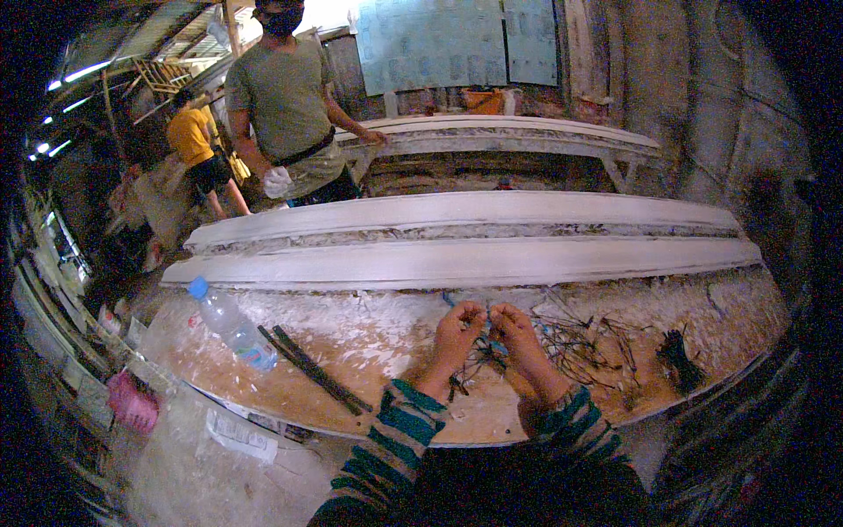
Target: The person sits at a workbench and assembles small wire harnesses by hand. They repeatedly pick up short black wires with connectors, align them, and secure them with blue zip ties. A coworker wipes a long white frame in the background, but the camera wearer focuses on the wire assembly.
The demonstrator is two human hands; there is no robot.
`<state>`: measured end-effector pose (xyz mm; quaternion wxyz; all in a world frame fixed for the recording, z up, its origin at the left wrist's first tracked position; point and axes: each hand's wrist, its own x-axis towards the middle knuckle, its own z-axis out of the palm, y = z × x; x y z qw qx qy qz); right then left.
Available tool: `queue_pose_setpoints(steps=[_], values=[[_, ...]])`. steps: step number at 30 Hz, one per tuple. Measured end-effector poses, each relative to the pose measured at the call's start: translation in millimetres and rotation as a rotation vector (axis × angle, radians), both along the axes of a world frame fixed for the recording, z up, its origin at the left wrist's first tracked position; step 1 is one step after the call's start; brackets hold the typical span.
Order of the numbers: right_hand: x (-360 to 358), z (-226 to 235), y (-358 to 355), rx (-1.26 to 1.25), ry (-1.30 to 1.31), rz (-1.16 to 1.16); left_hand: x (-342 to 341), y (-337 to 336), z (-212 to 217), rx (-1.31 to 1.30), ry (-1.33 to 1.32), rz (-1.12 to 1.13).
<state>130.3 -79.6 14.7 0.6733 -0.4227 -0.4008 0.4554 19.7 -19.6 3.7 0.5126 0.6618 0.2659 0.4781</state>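
Observation:
Over the front of the work table (351, 316), my left hand (458, 332) and my right hand (516, 335) meet with fingertips pinched close together. What they pinch is too small to make out. Bits of blue show just beyond the left fingers and below the right ones. Loose thin dark strands (606, 342) lie tangled under and to the right of my hands. Farther right is a gathered bundle of dark strands (678, 358). Two long dark strips (318, 373) rest side by side to the left of my left forearm.
A clear plastic bottle with a blue cap (230, 323) lies at the left. Two long white planks (474, 261) span the table beyond my hands. Past them stand a masked person (285, 114), a second bench (500, 132) and an orange container (483, 101). Another person in yellow (190, 136) is farther back.

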Motion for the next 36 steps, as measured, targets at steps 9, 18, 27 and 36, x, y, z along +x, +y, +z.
queue_pose_setpoints(steps=[9,18,27,36], values=[[-0.1,8.7,-7.5,-0.037,-0.133,-0.010,-2.7,-2.2,3.7,0.041,0.061,0.102],[-1.5,16.4,-10.4,-0.068,-0.151,-0.113,1.1,0.5,-8.4,0.145,0.024,0.097],[-3.6,16.6,-11.7,-0.048,-0.240,-0.079,3.1,14.4,-27.1,0.193,-0.051,0.025],[-12.4,22.3,-15.2,-0.011,-0.268,-0.100,0.9,8.4,-15.6,0.111,-0.079,-0.015]])
